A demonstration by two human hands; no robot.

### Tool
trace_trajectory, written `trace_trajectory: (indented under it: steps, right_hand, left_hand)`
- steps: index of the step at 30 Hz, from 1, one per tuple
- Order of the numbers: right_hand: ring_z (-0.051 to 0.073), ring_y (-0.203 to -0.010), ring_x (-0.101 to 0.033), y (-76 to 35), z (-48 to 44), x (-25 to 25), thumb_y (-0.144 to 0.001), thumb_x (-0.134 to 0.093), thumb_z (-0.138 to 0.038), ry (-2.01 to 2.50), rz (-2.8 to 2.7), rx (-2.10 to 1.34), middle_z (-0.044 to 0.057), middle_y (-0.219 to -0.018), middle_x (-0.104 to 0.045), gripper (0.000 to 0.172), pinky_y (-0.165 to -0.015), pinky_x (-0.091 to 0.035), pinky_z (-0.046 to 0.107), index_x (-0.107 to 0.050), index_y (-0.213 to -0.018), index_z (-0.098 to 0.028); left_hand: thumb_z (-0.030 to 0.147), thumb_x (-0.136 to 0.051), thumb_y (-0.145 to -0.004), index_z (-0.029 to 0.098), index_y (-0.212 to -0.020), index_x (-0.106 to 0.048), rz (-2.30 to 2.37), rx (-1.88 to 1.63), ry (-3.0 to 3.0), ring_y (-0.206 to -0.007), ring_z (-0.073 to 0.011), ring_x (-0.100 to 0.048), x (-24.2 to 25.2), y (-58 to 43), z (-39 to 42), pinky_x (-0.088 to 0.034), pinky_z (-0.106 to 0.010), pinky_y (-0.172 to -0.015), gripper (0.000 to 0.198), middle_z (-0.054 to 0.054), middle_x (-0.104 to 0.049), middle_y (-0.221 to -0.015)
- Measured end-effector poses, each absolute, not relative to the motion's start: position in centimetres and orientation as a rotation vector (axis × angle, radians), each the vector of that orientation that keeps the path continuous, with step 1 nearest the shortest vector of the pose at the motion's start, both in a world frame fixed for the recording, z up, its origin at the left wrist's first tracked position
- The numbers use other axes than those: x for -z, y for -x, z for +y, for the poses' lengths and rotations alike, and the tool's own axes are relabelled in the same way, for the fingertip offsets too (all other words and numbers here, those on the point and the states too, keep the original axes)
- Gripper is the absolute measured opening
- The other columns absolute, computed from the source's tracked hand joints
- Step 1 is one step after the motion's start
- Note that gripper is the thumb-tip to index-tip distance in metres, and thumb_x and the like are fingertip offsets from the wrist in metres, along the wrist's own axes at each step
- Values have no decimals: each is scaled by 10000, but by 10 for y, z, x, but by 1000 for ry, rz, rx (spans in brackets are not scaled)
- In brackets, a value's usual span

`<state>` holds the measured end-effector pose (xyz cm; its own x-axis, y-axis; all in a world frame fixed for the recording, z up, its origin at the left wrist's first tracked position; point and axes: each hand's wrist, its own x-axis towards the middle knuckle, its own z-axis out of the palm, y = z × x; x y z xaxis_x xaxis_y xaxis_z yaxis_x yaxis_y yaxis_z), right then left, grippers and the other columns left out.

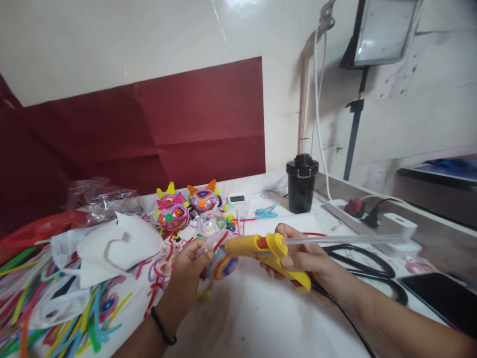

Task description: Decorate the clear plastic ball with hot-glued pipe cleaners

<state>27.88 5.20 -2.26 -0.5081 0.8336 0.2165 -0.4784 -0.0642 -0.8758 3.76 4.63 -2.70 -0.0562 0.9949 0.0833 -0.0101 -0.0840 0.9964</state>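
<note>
My right hand (298, 256) is closed round the handle of a yellow glue gun (261, 248). A clear glue stick (335, 239) juts out of the gun's back, and its nozzle points left. My left hand (188, 268) pinches a small round piece (222, 266) covered in coloured swirls, right at the nozzle tip. Two finished swirled balls with pointed ears (174, 213) (203, 198) and a clear ball (210, 223) stand just behind my hands on the white table (261, 318).
Loose coloured strips (74, 318), white paper (115, 246) and plastic bags (97, 196) crowd the left side. A black jar (301, 181) stands at the back. A power strip (354, 211), white adapter (398, 226), black cable (368, 271) and dark phone (443, 298) lie to the right.
</note>
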Motion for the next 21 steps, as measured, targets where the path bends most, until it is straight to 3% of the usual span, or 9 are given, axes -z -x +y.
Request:
trace_trajectory:
  steps: [9, 14, 21]
  right_hand:
    - [201, -629, -641, -280, 55, 27, -619, -711, -205, 492, -1220, -1718, 38, -723, -706, 419, -498, -373, 240, -340, -812, -237]
    - [185, -596, -616, -280, 55, 29, -640, -696, -205, 483, -1248, -1716, -10, -597, -646, 393, -501, -363, 229, -345, -813, -237]
    - [160, -562, -600, -284, 58, 30, -636, -720, -200, 484, -1226, -1722, -8, -652, -660, 384, -525, -387, 246, -369, -791, -230]
  left_hand:
    - [275, -689, -694, 164, -762, -625, 1180, -1378, -1246, -563, -131, -592, 33, -45, 55, -457, -240, -538, 145, 3, -659, -673]
    - [299, -688, -686, 170, -737, -610, 1244, -1359, -1242, -527, -121, -567, 34, -44, 56, -437, -231, -507, 158, 15, -639, -631]
    - [309, -676, -693, 177, -727, -596, 1288, -1322, -1261, -514, -109, -542, 38, -43, 58, -421, -223, -497, 158, 23, -621, -624]
